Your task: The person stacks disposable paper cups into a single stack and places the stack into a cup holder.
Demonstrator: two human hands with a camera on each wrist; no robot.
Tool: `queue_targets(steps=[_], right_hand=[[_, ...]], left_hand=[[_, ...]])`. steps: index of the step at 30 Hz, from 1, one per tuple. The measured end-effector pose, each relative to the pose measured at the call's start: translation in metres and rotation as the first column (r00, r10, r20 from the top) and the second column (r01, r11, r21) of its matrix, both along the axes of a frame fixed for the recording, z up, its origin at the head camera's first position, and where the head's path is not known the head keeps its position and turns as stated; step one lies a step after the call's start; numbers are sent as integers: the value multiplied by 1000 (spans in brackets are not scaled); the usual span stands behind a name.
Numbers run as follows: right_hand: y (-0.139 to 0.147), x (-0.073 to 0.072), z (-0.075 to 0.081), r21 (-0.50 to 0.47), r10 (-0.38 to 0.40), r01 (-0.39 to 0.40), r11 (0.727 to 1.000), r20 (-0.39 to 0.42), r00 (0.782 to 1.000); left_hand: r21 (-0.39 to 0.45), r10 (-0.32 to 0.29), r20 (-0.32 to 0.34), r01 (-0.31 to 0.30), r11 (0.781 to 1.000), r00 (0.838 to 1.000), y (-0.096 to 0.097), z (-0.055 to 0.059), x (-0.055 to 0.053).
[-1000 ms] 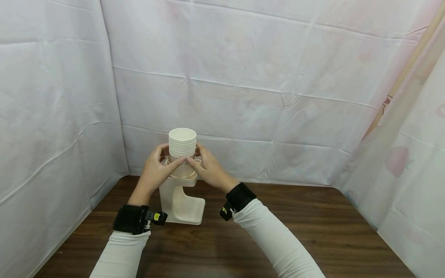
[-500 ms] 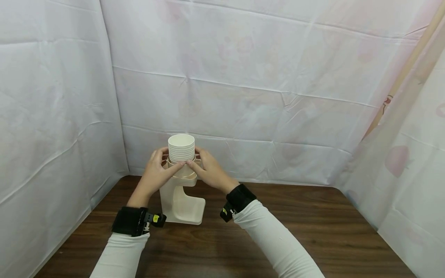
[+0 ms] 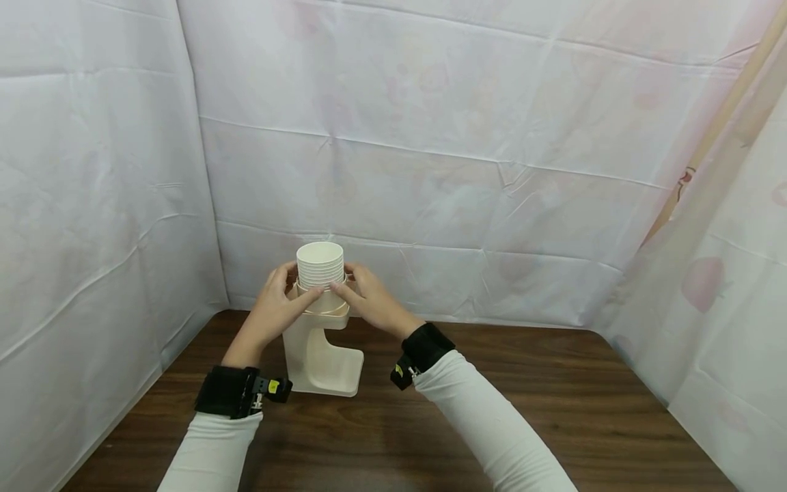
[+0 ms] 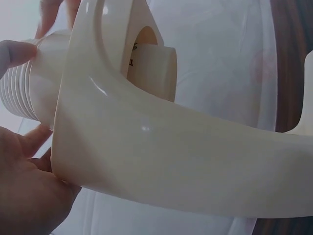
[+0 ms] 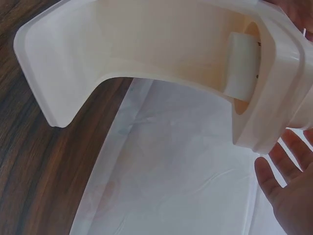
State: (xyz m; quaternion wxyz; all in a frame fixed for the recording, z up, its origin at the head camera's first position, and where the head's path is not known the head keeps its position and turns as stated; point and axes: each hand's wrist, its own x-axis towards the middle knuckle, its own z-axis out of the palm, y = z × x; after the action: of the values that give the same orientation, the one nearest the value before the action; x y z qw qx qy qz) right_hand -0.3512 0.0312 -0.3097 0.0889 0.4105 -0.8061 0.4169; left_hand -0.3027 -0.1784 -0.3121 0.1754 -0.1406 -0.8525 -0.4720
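A stack of white paper cups (image 3: 320,264) stands mouth up in the round top of a cream cup dispenser (image 3: 332,365). My left hand (image 3: 273,305) holds the left side of the stack at the dispenser's collar, thumb in front. From the other side my right hand (image 3: 375,301) holds the stack too, its thumb near the left one. In the right wrist view some right-hand fingers (image 5: 284,155) are spread beside the collar, apart from it. The bottom of a cup (image 4: 152,71) pokes out through the dispenser's lower opening. The fingertips behind the stack are partly hidden.
The dispenser's base stands on a dark wooden table (image 3: 492,403), toward its far left. Pale curtains (image 3: 430,137) hang behind and at both sides. Each wrist wears a black strap (image 3: 427,347) with a small camera.
The cup stack has sunk lower into the dispenser's top, and both hands have come down slightly with it. The thumbs have drawn a little apart. The dispenser has stayed in place.
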Motion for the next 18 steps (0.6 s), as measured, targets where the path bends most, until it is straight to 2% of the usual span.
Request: queue_targets(steps=[1, 5, 7, 9, 18], right_hand=[[0, 5, 6, -13, 11, -11, 1000, 20, 1000], [-1, 3, 15, -54, 25, -21, 998, 76, 997], [-1, 1, 18, -65, 11, -6, 998, 80, 997], [1, -5, 16, -66, -4, 9, 998, 75, 997], [1, -7, 18, -35, -14, 17, 999, 76, 997]], left_hand=[[22, -12, -13, 12, 1000, 1000, 0, 1, -1], [79, -49, -66, 54, 995, 997, -1, 7, -3], [83, -50, -79, 57, 995, 996, -1, 10, -4], [82, -54, -76, 60, 995, 996, 0, 12, -4], [85, -57, -43, 60, 995, 997, -1, 13, -5]])
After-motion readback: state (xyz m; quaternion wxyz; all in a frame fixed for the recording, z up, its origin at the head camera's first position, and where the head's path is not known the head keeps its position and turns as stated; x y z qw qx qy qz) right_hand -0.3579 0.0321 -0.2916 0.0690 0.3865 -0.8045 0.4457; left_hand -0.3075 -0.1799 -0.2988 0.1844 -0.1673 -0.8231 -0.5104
